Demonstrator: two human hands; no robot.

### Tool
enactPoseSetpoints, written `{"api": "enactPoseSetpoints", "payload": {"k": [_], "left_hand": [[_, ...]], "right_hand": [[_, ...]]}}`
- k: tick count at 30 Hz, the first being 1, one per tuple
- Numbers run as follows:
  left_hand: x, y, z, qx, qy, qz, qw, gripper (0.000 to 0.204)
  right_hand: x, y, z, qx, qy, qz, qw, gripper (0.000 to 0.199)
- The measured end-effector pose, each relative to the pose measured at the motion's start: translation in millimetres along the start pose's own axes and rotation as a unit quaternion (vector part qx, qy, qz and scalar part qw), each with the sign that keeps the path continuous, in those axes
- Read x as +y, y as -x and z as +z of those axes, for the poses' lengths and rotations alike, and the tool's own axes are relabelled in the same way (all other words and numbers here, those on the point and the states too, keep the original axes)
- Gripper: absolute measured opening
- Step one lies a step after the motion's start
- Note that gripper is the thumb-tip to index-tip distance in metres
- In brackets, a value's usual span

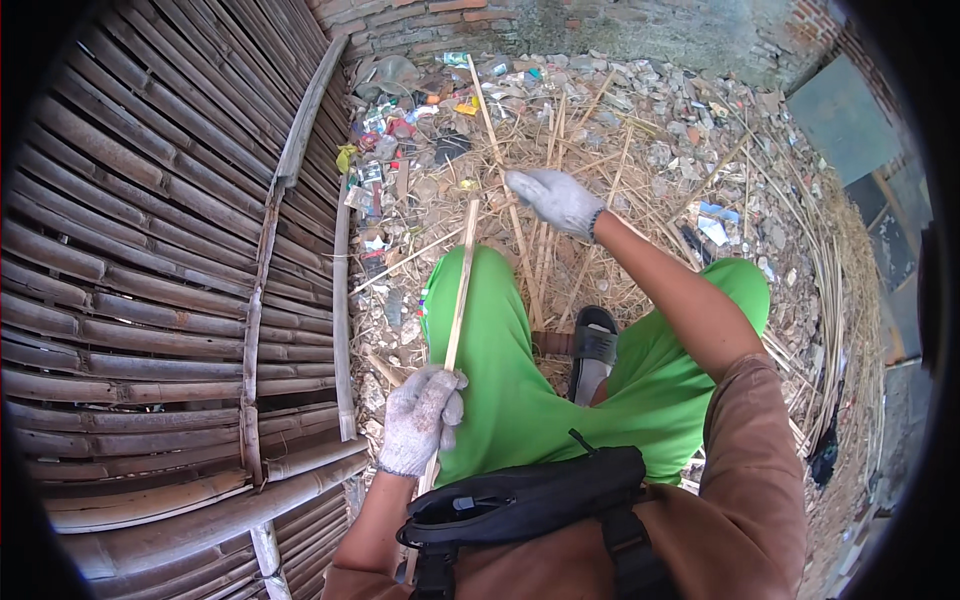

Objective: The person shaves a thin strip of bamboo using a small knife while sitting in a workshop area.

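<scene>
Both hands wear whitish knitted gloves, soiled in places. My left hand [423, 410] is closed around a pale, flat bamboo strip [462, 290], which points away from me beside my left knee. Its lower end shows again beneath the glove. Farther out, my right hand [553, 198] reaches over the ground with its fingertips pinched on a second long, thin bamboo strip [487, 115]. That strip slants toward the brick wall, and its near part runs down among other strips on the ground.
A slatted bamboo platform [150, 280] fills the left side. Loose bamboo strips [548, 240], shavings, rubble and litter [390, 135] cover the ground up to the brick wall [650, 35]. A black bag [530, 495] sits at my waist, and a sandalled foot [595, 350] shows between green trouser legs.
</scene>
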State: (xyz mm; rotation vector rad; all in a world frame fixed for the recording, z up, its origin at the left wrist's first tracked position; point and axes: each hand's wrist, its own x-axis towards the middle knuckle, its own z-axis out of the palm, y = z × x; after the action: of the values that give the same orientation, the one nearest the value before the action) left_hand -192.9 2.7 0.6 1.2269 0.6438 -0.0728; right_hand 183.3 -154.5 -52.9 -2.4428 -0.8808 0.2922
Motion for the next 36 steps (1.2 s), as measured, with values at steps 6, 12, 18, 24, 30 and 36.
{"api": "enactPoseSetpoints", "payload": {"k": [6, 12, 18, 24, 30, 36], "left_hand": [[35.3, -8.4, 25.5, 0.001, -0.241, 0.13, 0.962, 0.032], [38.5, 1.7, 20.6, -0.019, -0.279, 0.111, 0.954, 0.031], [10.4, 19.6, -17.1, -0.093, -0.21, -0.03, 0.973, 0.032], [-8.1, 20.1, -1.6, -0.018, -0.141, -0.069, 0.987, 0.03], [-6.2, 20.0, 5.9, 0.018, -0.126, -0.058, 0.99, 0.03], [-15.8, 9.6, -10.1, -0.073, 0.117, -0.054, 0.989, 0.03]], "right_hand": [[-94.0, 32.1, -50.7, -0.025, -0.327, 0.006, 0.945, 0.046], [-62.4, 26.5, -110.7, 0.064, -0.414, 0.013, 0.908, 0.039], [4.6, 12.8, -141.6, 0.124, -0.339, 0.099, 0.927, 0.054], [-32.9, 34.9, -52.6, -0.023, -0.03, 0.038, 0.999, 0.056], [-48.6, 70.4, 8.2, 0.007, 0.033, -0.161, 0.986, 0.039], [-63.9, 100.8, 17.7, 0.059, 0.07, -0.266, 0.96, 0.035]]}}
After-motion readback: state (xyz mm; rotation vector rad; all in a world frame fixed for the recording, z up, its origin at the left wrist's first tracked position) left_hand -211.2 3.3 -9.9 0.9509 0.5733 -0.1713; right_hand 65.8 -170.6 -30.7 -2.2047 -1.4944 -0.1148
